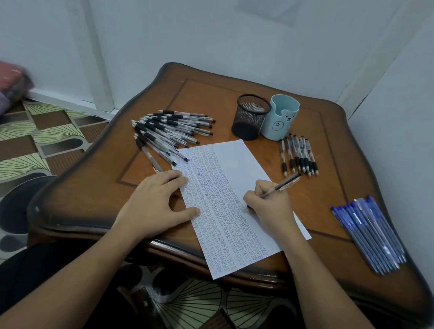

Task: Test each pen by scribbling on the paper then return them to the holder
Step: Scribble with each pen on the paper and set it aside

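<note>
1. A white sheet of paper (230, 232), covered in rows of small blue and black scribbles, lies slantwise on a brown wooden table with a wavy carved edge (86, 199). Its near corner hangs over the table's front edge.
2. The left hand (158, 201) rests flat on the sheet's left edge. Its fingers are straight and close together, and the thumb is spread wide, its tip on the paper.
3. The right hand (270, 207) holds a clear-barrelled pen with a black grip (283, 184). The curled fingers pinch it low on the barrel, and the tip touches the paper on the sheet's right half.
4. A black wire-mesh pen holder (250, 117) stands upright at the back of the table, just beside a pale blue cup with a bear face (279, 120).
5. A loose pile of clear black-grip pens (168, 132) lies left of the holder, its nearest pens reaching the paper's far left edge.
6. A short row of similar pens (298, 154) lies in front of the blue cup.
7. A bundle of blue pens (369, 231) lies near the table's right edge.
</note>
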A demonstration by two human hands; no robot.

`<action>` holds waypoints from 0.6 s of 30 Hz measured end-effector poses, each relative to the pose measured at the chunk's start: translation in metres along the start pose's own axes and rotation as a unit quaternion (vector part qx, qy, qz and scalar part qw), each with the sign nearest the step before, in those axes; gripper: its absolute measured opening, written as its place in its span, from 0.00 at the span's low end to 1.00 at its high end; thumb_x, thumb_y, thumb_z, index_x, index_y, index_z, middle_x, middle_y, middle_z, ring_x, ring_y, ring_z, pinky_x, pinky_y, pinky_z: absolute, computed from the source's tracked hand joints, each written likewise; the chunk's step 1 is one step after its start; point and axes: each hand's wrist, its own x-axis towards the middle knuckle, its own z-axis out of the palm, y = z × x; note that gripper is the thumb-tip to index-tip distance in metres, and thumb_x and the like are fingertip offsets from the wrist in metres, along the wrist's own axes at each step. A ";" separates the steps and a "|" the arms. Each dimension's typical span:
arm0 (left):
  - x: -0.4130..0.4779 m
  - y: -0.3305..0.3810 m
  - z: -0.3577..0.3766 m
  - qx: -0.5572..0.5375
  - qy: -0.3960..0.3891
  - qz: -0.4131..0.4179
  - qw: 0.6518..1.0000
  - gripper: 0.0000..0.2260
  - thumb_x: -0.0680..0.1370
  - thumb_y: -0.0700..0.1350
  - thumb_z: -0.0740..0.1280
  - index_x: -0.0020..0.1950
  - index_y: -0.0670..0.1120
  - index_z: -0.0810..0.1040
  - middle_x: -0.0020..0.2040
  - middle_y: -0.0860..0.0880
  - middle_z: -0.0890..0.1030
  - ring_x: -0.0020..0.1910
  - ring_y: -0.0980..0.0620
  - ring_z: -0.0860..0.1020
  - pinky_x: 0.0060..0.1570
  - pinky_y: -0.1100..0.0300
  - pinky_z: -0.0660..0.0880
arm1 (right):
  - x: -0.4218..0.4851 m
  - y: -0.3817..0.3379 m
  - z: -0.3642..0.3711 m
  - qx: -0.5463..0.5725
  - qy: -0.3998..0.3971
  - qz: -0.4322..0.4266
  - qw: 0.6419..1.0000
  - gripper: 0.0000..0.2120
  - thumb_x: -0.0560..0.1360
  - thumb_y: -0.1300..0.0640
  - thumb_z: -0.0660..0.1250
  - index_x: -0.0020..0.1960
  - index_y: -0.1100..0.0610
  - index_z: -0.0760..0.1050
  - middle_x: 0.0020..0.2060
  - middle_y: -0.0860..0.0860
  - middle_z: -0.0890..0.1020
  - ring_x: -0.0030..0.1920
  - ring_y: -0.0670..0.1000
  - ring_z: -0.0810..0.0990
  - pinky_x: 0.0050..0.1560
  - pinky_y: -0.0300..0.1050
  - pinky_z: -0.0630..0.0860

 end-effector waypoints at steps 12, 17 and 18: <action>0.000 0.001 -0.001 0.001 0.000 0.000 1.000 0.43 0.66 0.76 0.54 0.73 0.52 0.69 0.73 0.55 0.67 0.72 0.55 0.63 0.71 0.56 0.56 | 0.001 0.004 -0.001 -0.006 0.009 -0.005 1.000 0.26 0.72 0.69 0.68 0.25 0.50 0.60 0.25 0.49 0.61 0.28 0.48 0.65 0.36 0.48 0.72; 0.000 0.000 -0.001 0.001 0.000 0.001 1.000 0.43 0.66 0.76 0.54 0.73 0.52 0.69 0.73 0.54 0.67 0.72 0.55 0.63 0.71 0.55 0.56 | 0.002 0.005 -0.002 -0.011 -0.004 -0.004 1.000 0.23 0.70 0.67 0.68 0.26 0.51 0.60 0.26 0.52 0.60 0.28 0.48 0.64 0.34 0.46 0.67; 0.000 0.001 -0.001 0.001 -0.001 0.001 1.000 0.43 0.66 0.76 0.54 0.73 0.52 0.69 0.73 0.55 0.67 0.72 0.55 0.63 0.71 0.55 0.56 | 0.002 0.005 -0.002 -0.007 0.000 -0.002 1.000 0.24 0.70 0.68 0.67 0.25 0.51 0.59 0.26 0.51 0.59 0.28 0.48 0.63 0.34 0.46 0.67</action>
